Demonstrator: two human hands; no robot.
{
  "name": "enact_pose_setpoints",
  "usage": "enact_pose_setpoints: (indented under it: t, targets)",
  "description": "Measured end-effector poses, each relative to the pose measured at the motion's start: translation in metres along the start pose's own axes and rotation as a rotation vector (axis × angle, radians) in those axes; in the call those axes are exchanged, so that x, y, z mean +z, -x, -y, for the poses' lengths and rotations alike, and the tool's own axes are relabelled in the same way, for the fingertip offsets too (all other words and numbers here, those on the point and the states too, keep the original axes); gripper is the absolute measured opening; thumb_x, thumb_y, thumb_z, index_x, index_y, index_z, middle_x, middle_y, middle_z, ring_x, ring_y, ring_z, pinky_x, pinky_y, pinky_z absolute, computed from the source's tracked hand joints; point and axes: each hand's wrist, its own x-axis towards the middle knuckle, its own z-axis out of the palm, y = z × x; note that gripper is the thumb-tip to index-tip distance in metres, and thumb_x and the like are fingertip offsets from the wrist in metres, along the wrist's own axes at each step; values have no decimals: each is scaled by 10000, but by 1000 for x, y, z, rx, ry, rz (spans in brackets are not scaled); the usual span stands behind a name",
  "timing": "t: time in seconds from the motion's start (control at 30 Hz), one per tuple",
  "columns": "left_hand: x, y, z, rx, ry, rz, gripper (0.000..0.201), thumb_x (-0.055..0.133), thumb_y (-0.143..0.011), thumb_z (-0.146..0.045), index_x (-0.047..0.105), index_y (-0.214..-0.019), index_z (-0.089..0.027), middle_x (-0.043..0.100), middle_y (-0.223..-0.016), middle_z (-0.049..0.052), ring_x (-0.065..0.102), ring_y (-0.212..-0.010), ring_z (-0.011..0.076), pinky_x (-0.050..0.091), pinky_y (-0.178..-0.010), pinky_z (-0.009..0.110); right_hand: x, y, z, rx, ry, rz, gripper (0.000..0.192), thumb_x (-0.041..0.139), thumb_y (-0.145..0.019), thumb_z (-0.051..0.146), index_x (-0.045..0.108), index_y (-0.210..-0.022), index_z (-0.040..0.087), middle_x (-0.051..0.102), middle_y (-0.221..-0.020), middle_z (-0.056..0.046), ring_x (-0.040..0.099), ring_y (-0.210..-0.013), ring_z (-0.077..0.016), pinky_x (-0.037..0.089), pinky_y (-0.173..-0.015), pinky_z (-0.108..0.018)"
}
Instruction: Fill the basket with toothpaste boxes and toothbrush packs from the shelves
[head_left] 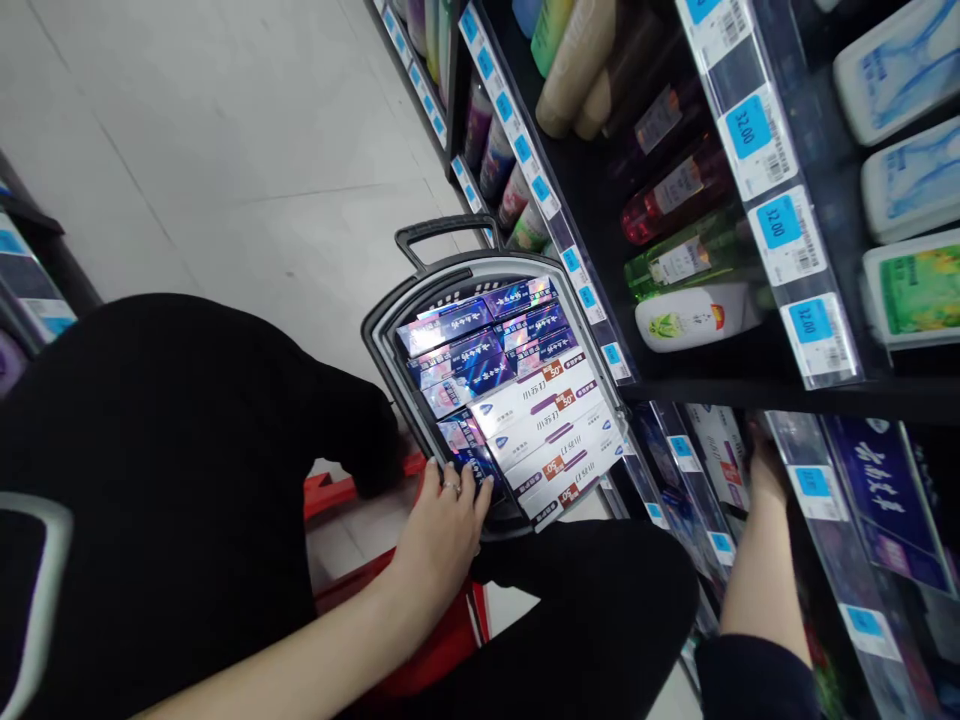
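We see the shelves (750, 380) on the right and the grey basket (382, 320) of boxes on the floor just left of them. Our left hand (442, 525) rests flat, fingers spread, on the basket's near edge, touching a dark box (469, 445) whose long axis runs left to right. Our right hand (765, 460) reaches into the lower shelf, its grip hidden.

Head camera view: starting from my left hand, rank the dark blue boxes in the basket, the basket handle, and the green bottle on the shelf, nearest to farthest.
From the left hand:
1. Dark blue boxes, in the basket under the fingertips.
2. Basket handle, at the basket's far end.
3. Green bottle, up on the right-hand shelf.
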Motion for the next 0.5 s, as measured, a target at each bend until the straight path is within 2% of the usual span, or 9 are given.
enact_pose_setpoints:
  t: [0.1, 0.17, 0.2, 0.3, 0.37, 0.43, 0.5]
  targets:
    - [-6, 3, -3, 12, -75, 23, 629, 587, -796, -300, 422, -1393, -197, 454, -1404, 183, 430, -1265, 402, 229, -1058, 584, 11, 16, -8, 186, 12, -74, 610, 490, -854, 443, 521, -1197, -61, 541, -1157, -365, 508, -1158, -407, 412, -919, -484]
    - [-9, 5, -6, 27, -114, 54, 645, 597, -798, -305, 407, -1401, -177, 454, -1403, 191, 433, -1260, 401, 242, -1054, 569, 18, 36, -14, 187, -23, -186, 611, 560, -784, 358, 486, -1208, -75, 541, -1144, -369, 507, -1141, -443, 409, -923, -525]
    - [-9, 5, -7, 31, -121, 66, 655, 601, -798, -305, 399, -1405, -163, 449, -1404, 201, 430, -1261, 403, 243, -1054, 566, 20, 48, -16, 139, -47, -243, 579, 558, -756, 314, 490, -1194, -59, 553, -1128, -356, 517, -1125, -443, 418, -914, -537]
    - [-11, 7, -8, 26, -105, 55, 654, 607, -802, -304, 404, -1399, -134, 451, -1391, 230, 436, -1253, 408, 239, -1050, 569, 19, 86, -20, -142, -86, -378, 454, 506, -721, 240, 509, -1132, 45, 581, -1115, -285, 535, -1115, -405, 413, -924, -569]
    - [-16, 9, -6, 54, -41, 28, 690, 634, -782, -349, 404, -1397, -135, 458, -1381, 241, 449, -1237, 411, 240, -1042, 580, 8, 116, -17, -367, -96, -424, 401, 492, -726, 217, 498, -1114, 116, 592, -1117, -224, 533, -1135, -361, 387, -962, -574]
    - [-27, 13, -2, 157, 85, -15, 851, 678, -726, -449, 311, -1441, -169, 384, -1438, 230, 420, -1261, 415, 247, -1039, 582, -11, 148, -4, -571, -152, -377, 376, 507, -735, 200, 491, -1109, 163, 608, -1087, -176, 546, -1122, -328, 390, -970, -568]
    - [-41, 17, 3, 305, 246, -100, 1060, 706, -659, -536, 126, -1487, -215, 212, -1528, 194, 322, -1333, 397, 267, -1054, 535, -35, 180, 20, -751, -280, -213, 381, 527, -761, 202, 487, -1140, 200, 615, -1095, -141, 556, -1105, -303, 415, -960, -542]
